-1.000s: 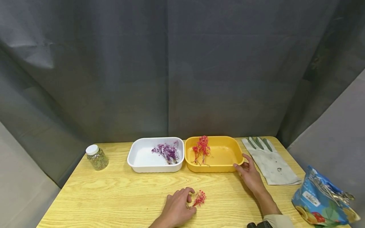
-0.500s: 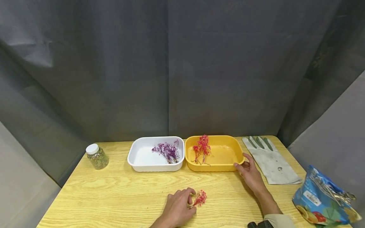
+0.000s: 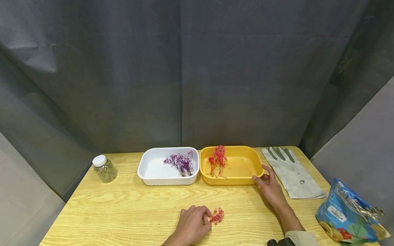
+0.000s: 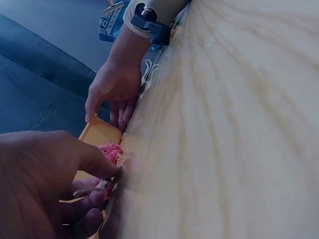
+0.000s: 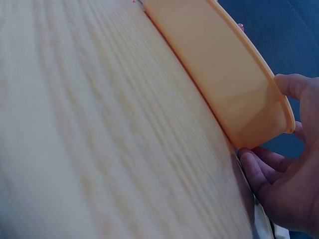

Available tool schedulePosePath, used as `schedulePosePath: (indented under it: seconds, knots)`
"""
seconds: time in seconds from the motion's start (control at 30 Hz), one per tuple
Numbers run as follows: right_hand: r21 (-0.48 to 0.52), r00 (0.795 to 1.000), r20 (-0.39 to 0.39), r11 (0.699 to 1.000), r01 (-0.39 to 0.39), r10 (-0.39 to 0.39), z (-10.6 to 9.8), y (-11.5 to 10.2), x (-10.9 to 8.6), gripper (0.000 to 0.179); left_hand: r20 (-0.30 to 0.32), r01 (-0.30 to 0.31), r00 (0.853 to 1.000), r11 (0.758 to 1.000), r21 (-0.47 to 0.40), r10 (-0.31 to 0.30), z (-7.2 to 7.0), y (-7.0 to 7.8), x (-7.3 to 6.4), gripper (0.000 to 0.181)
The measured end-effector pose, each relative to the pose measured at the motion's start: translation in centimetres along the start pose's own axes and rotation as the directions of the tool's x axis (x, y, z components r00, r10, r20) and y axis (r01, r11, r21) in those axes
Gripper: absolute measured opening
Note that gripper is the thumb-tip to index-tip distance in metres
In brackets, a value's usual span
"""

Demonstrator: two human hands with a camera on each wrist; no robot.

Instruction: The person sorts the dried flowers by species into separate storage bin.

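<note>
My left hand (image 3: 193, 223) is low over the table, thumb and fingertips pinching the stem of a small red dried flower sprig (image 3: 217, 216). Its blossoms point right, while the fingers hide part of the stem; the left wrist view shows pink blossoms (image 4: 110, 152) beyond the thumb. At the near right corner of a yellow plastic tray (image 3: 237, 181), my right hand (image 3: 271, 189) grips the tray, thumb over the rim and other fingers around the outer side. More red dried flowers (image 3: 219, 158) lie at the left inside this tray.
A white tray (image 3: 150, 174) with purple dried flowers (image 3: 181, 163) adjoins the yellow one on the left. Far left stands a white-capped jar (image 3: 106, 171). To the right lie a pale cloth (image 3: 297, 181) with green leaves (image 3: 279, 154) and a blue bag (image 3: 338, 215).
The left fingertips have drawn closer together on the stem, and the red sprig has shifted slightly right and nearer. My right hand stays at the yellow tray's corner.
</note>
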State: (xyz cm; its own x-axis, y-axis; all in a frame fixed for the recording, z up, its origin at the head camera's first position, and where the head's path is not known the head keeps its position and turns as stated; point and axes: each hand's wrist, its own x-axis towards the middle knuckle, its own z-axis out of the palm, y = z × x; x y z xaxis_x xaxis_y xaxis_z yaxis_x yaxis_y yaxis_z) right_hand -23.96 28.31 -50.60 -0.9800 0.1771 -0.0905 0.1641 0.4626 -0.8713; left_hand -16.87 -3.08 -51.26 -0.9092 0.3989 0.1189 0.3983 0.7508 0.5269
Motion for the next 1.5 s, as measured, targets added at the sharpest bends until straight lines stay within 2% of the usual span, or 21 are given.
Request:
schedulePosePath:
  seconds: [0.27,0.5,0.7,0.83,1.0,1.2,1.5]
  knots:
    - [0.020,1.000,0.004,1.000,0.003,-0.003,-0.1,0.1,-0.1,0.083,-0.018,-0.019,1.000,1.000,0.016,0.019,0.0,0.0,0.1,0.012]
    - [0.017,1.000,0.009,1.000,0.014,-0.015,-0.1,0.0,0.0,0.082,-0.012,0.002,1.000,1.000,0.001,-0.002,0.0,0.1,0.0,0.012]
    - [0.009,1.000,0.004,1.000,0.013,-0.013,-0.1,-0.1,0.0,0.082,-0.033,0.009,0.999,1.000,0.000,-0.009,0.0,0.1,0.0,0.013]
    - [-0.005,1.000,0.000,1.000,0.015,-0.015,0.0,0.0,-0.1,0.084,-0.096,-0.018,0.995,1.000,0.011,0.019,0.0,0.2,0.2,0.013]
    - [-0.017,1.000,0.000,1.000,0.020,-0.020,0.1,0.1,-0.1,0.083,-0.196,-0.025,0.980,0.999,0.030,0.031,-0.2,0.3,0.6,0.013]
    - [-0.017,1.000,0.004,1.000,0.021,-0.021,-0.1,0.2,0.0,0.082,-0.247,-0.009,0.969,1.000,-0.006,0.008,-0.6,0.6,1.7,0.012]
    - [-0.003,1.000,0.004,1.000,0.023,-0.023,-0.2,0.0,-0.2,0.081,-0.329,0.002,0.944,0.999,-0.047,-0.017,-0.8,1.3,3.3,0.014]
